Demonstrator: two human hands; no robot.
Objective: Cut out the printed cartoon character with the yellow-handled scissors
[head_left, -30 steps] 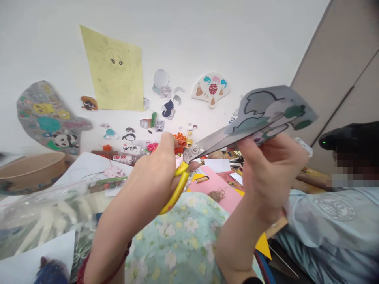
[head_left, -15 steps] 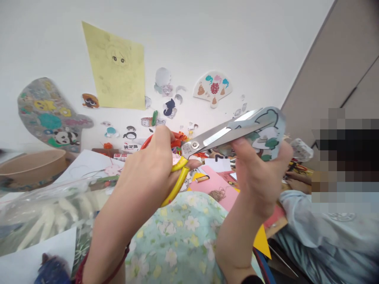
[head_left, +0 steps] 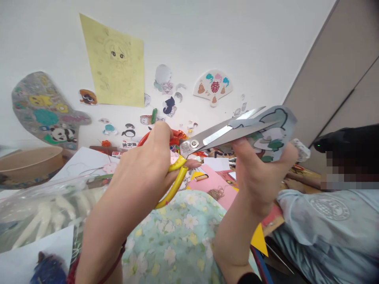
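My left hand (head_left: 148, 154) is wrapped round the red and yellow handles of a large pair of scissors (head_left: 210, 138). The blades point to the right and lie partly apart, with a paper cutout (head_left: 274, 136) between them near the tips. The cutout shows a pale blue outlined shape and green patches. My right hand (head_left: 257, 169) pinches this paper from below, with its thumb close under the lower blade.
A wall (head_left: 257, 43) behind bears a yellow drawing (head_left: 118, 67) and many stickers. Round brown container (head_left: 32, 165) and a plastic bag (head_left: 44, 213) at left. Pink paper (head_left: 213, 177) and twine (head_left: 217, 192) beyond my lap. A person in a light blue shirt (head_left: 331, 221) sits at right.
The scissor blades and the cutout have shifted slightly to the right. My left hand has moved slightly left. At the right, the person's dark-haired head shows at a somewhat different place.
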